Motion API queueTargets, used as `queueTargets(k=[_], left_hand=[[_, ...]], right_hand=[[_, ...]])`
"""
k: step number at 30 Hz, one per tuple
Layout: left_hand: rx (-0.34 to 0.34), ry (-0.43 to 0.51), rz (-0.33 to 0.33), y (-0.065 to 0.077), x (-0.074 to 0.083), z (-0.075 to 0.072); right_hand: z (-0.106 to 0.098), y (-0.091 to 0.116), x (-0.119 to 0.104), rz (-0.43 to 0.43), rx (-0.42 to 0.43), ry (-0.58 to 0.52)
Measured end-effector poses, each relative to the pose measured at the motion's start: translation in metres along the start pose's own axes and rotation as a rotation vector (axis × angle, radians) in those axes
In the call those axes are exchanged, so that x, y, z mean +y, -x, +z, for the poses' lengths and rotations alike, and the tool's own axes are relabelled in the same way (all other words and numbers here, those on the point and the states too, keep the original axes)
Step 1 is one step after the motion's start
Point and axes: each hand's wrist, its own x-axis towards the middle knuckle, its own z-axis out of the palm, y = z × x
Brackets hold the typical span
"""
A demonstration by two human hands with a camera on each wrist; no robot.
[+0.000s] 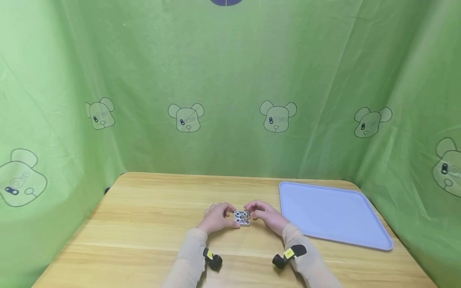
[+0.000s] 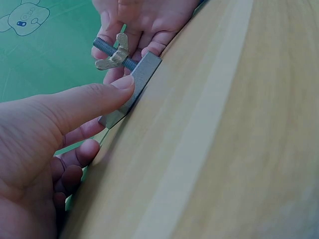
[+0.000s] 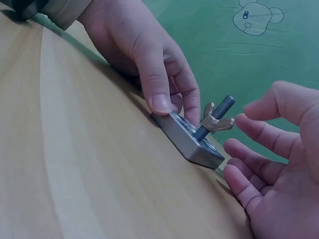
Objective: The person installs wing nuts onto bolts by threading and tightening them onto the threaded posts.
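Observation:
A small square metal block with holes in its top lies on the wooden table between the two hands. Upright from it stands a threaded bolt, and a brass-coloured wing nut sits partway along the thread. The left hand grips the block's left side, its thumb on the near edge and fingers behind. On the other side is the right hand, its fingers loosely bent around the bolt's right. Its index fingertip is right at one wing of the nut, while the thumb stays apart from it.
A pale blue-violet tray lies on the table to the right, just beyond the right forearm. Green curtains with printed bear heads enclose the back and sides. Each wrist wears a small black camera.

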Motion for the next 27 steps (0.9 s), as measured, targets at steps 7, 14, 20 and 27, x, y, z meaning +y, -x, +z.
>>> queueTargets(k=[7, 14, 20, 27], left_hand=[[0.001, 0.013, 0.0, 0.0008, 0.0016, -0.0006], [-0.002, 0.004, 0.008, 0.0013, 0.0016, -0.0011], [-0.001, 0.004, 0.014, 0.0011, 0.0014, -0.0011], [-0.002, 0.005, 0.011, 0.0007, 0.0005, -0.0002]], right_hand=[[-0.0009, 0.0005, 0.0007, -0.029, -0.025, -0.005], [0.0017, 0.0022, -0.0022, -0.063, -0.043, 0.037], [0.0054, 0.0029, -0.0056, -0.063, -0.034, 0.099], [0.0074, 0.0017, -0.0003, -0.054, -0.005, 0.14]])
